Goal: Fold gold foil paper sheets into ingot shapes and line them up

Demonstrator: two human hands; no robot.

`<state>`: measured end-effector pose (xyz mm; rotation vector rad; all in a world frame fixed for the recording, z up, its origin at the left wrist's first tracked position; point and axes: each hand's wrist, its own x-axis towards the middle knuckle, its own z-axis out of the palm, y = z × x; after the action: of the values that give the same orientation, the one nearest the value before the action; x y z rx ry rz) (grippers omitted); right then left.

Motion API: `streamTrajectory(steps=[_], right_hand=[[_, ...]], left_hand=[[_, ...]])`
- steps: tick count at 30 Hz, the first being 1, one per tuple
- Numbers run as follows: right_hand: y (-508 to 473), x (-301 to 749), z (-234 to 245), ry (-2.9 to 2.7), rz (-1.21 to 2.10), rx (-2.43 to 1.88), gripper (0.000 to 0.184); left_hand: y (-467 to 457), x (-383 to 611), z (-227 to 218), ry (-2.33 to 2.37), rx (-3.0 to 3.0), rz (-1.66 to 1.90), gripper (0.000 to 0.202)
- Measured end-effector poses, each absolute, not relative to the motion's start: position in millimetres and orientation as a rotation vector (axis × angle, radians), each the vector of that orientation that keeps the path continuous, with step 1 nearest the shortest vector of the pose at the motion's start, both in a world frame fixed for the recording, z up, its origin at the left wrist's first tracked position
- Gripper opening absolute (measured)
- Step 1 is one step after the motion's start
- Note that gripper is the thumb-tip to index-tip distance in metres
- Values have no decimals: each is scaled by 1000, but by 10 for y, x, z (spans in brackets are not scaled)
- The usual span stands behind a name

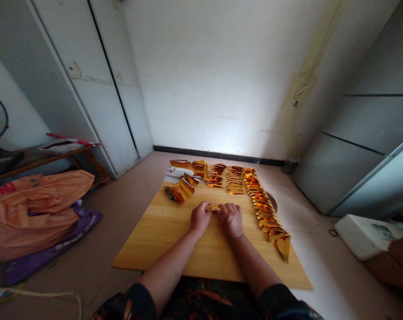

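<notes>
My left hand (200, 216) and my right hand (231, 219) rest side by side on a low wooden board (174, 240). Both have their fingers curled and pressed down on a small piece of gold foil paper (215, 209) that shows between them. A fanned stack of flat gold sheets (181, 191) lies just beyond my left hand. A long overlapping row of folded gold pieces (266, 211) runs down the board's right side, close to my right hand.
More rows of folded gold pieces (234, 180) and a white-and-gold bundle (183, 170) sit at the board's far end. Orange and purple bags (37, 209) lie on the floor at left, a white box (366, 235) at right. Cabinets flank the room.
</notes>
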<state>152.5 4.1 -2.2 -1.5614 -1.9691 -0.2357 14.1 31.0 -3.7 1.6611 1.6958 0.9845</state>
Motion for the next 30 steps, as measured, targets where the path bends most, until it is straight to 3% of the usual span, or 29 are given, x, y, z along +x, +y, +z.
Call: streamTrajectory(steps=[5, 12, 25, 30], right_hand=[[-20, 1612, -72, -1595, 145, -1542, 25], [62, 1889, -60, -1324, 286, -1612, 26], [170, 2057, 62, -1820, -324, -2009, 19], [297, 2222, 49, -1858, -461, -2010, 21]], left_hand=[[406, 284, -5, 1642, 1419, 1151, 31], [422, 459, -26, 1525, 1384, 1218, 33], [533, 798, -135, 1527, 1559, 1140, 34], [526, 818, -155, 1503, 1622, 1067, 46]])
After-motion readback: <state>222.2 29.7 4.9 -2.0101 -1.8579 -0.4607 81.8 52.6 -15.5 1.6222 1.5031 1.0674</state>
